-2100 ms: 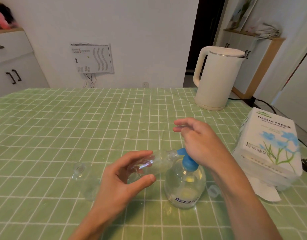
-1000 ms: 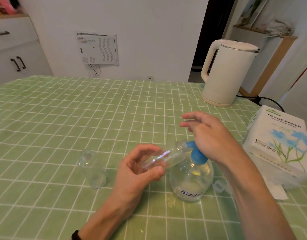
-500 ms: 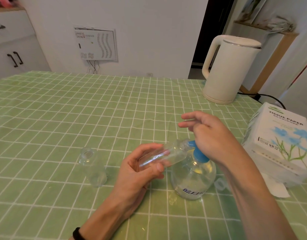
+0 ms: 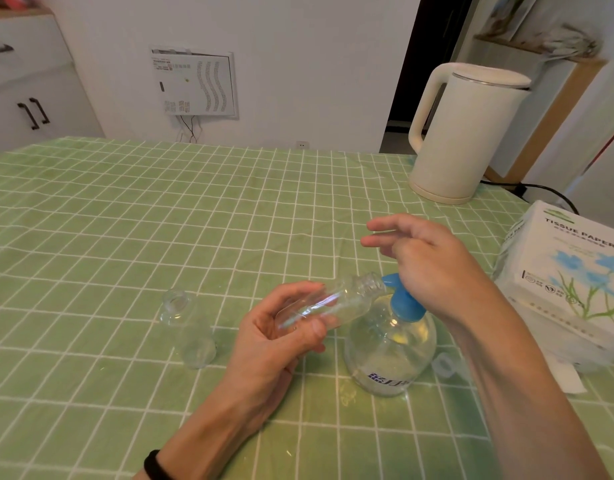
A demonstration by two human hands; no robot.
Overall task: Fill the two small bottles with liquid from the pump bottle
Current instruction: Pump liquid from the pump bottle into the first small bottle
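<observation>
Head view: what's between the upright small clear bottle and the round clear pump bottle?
Head view: left hand gripping the second small clear bottle, tilted toward the blue nozzle.

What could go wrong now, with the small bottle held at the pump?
1. The left hand holds the small bottle almost flat at the blue nozzle; liquid may run back out onto the tablecloth.
2. Only the right hand, pressing from above, steadies the pump bottle; it might tip.

Tablecloth (image 4: 160,220) green, white grid; pump head (image 4: 404,303) blue; kettle (image 4: 468,133) cream; tissue pack (image 4: 568,271) white, blue flowers.
</observation>
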